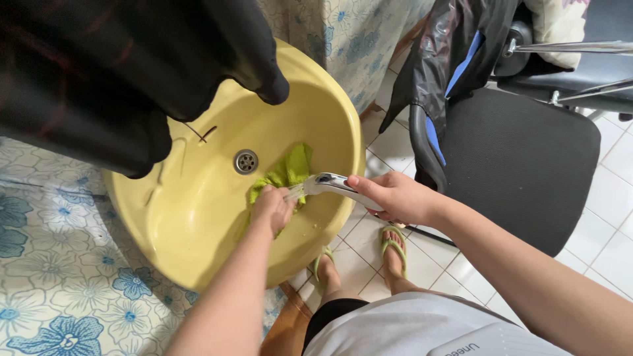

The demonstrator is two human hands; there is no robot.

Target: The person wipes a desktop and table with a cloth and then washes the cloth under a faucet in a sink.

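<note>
- A pale yellow basin point(198, 217) fills the middle of your view, tilted in the frame, with a round metal drain point(246, 161) at its bottom, where water runs out.
- A floral cloth point(59, 277) covers the surface to the basin's left, and dark clothing point(99, 72) hangs over its upper rim.
- A black chair point(521, 165) stands on white floor tiles to your right, with a dark jacket point(448, 59) draped on its near edge.
- Your 2 feet in green sandals point(393, 245) stand just below the basin.
- A green cloth point(288, 173) lies inside the basin, right of the drain.
- Your left hand point(271, 206) is closed on the cloth, fingers bunched, pressing it under the stream.
- Your right hand point(395, 196) wraps its fingers around a silver sprayer point(333, 184), aiming its nozzle so water lands on the cloth.
</note>
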